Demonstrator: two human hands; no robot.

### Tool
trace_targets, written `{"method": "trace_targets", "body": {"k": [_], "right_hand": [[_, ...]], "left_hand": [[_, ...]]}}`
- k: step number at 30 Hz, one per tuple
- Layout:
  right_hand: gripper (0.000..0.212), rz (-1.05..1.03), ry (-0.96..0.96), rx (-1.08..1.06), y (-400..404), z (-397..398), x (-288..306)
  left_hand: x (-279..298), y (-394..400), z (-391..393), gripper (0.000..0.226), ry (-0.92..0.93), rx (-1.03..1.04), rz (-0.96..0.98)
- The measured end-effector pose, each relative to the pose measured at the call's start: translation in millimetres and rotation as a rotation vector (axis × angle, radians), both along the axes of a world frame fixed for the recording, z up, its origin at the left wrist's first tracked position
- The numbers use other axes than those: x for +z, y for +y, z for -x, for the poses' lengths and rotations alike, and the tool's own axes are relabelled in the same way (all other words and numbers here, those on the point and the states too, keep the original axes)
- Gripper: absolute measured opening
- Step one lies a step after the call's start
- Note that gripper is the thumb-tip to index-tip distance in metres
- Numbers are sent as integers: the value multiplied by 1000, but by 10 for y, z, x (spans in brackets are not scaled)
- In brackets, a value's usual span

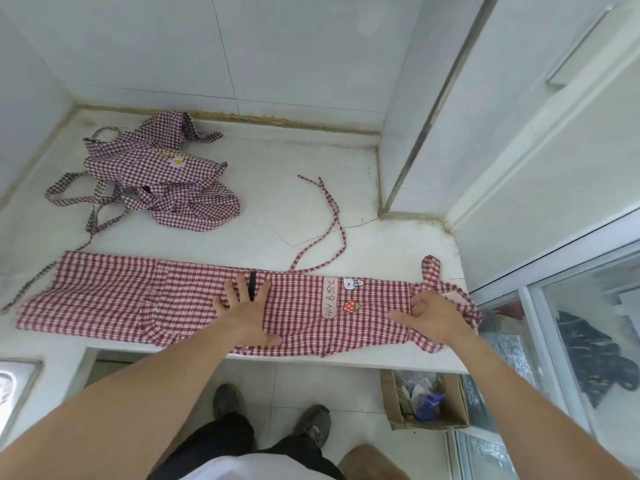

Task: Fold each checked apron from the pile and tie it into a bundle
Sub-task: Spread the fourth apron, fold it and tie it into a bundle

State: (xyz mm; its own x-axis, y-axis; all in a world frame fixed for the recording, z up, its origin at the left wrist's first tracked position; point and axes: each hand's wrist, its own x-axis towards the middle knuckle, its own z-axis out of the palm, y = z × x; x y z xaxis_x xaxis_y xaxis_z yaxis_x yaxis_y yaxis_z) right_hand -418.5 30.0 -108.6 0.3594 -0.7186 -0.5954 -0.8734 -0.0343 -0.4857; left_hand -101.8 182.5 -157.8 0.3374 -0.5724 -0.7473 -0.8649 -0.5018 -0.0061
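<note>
I find the red-and-white checked cotton apron (194, 299) laid as a long folded band along the near edge of the white stone counter (270, 188), at 6 o'clock of the surface, which I judge gives the full length for the next fold. The left hand (244, 308) lies flat on the band's middle, fingers spread and gripping nothing, seemingly pinning the cloth. The right hand (427, 317), toward 3 o'clock, has curled fingers at the bib end beside the neck loop (431, 268); whether it pinches the cloth I cannot tell. One thin waist tie (334, 216) trails toward 12 o'clock. The pile of purple checked aprons (162, 178) waits at 10 o'clock, well apart. White tiled walls (277, 46) enclose the counter; a cardboard box (427, 407) stands on the tiled floor below.
</note>
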Motion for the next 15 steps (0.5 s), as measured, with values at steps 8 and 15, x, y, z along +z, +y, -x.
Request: {"method": "trace_targets", "body": {"k": [8,15], "right_hand": [[16,225,25,300,194,340,-360],[11,363,155,273,-15,856,-294]], "left_hand": [[37,-193,666,101,5,10,121],[-78,-114,560,104,75,18,54]]}}
